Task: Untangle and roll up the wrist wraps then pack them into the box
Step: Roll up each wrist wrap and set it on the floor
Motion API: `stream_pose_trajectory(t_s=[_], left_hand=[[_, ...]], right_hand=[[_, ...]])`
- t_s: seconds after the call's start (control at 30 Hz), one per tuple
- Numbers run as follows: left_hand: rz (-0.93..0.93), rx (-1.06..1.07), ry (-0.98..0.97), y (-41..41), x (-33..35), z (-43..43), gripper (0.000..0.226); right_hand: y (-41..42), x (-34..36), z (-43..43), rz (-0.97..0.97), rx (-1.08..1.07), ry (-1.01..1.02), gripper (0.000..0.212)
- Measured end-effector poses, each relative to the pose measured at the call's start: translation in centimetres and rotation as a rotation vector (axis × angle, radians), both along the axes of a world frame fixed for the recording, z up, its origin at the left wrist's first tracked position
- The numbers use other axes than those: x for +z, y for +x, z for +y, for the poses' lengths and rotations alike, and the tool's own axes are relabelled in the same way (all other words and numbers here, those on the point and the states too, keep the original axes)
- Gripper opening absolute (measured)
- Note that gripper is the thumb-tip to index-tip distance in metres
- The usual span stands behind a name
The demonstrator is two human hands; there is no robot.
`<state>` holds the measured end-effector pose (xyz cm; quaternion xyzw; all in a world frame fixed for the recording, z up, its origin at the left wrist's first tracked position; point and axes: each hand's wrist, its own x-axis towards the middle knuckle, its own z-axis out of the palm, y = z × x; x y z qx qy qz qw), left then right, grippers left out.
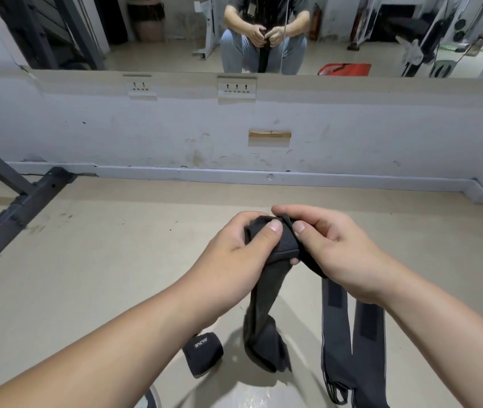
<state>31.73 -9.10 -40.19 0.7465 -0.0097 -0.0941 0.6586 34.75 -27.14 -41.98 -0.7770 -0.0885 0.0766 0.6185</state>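
A black wrist wrap (pixel 266 293) is held up over the floor, its top end partly rolled between both hands and its loose tail hanging down. My left hand (pixel 234 254) grips the rolled end with the thumb pressed on top. My right hand (pixel 331 248) pinches the same end from the right. A rolled-up black wrap (pixel 203 353) with white lettering lies on the floor below my left forearm. Two grey wraps (pixel 349 346) with black hook-and-loop patches lie stretched out on the floor at lower right. No box is in view.
A black metal rack frame (pixel 19 207) stands at the left on the beige floor. A white wall with sockets (pixel 236 87) runs ahead, with a mirror above reflecting a seated person and gym equipment. A shoe tip (pixel 148 399) shows at the bottom edge.
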Motion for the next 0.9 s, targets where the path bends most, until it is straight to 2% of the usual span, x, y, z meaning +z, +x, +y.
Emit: stream_pose_trajectory(t_s=[0.1,0.17,0.3,0.47,0.57,0.63,0.77,0.9], left_hand=[[-0.051,0.006,0.096,0.0,-0.4,0.0,0.019],[-0.075,0.062,0.142,0.1,-0.6,0.0,0.024],[-0.119,0.131,0.155,0.8,-0.4,0.5,0.026],[-0.129,0.145,0.147,1.2,-0.5,1.0,0.028],[-0.137,0.172,0.135,1.3,-0.7,1.1,0.027],[-0.138,0.188,0.121,1.4,-0.7,1.2,0.027],[-0.124,0.198,0.085,1.5,-0.7,1.3,0.027],[-0.092,0.151,0.042,1.4,-0.7,1.2,0.028]], right_hand=[[-0.1,0.0,0.1,0.038,0.024,0.046,0.038],[-0.2,-0.3,0.5,0.065,-0.039,0.109,0.034],[-0.1,0.2,0.1,0.067,-0.210,0.239,0.014],[-0.4,1.2,-0.9,0.182,-0.128,0.263,0.018],[-0.6,1.6,-1.1,0.334,-0.048,0.350,0.021],[-0.7,1.8,-1.2,0.368,-0.001,0.437,0.029],[-0.9,1.7,-0.7,0.244,-0.013,0.528,0.038],[-0.7,0.9,0.0,0.049,-0.112,0.323,0.022]])
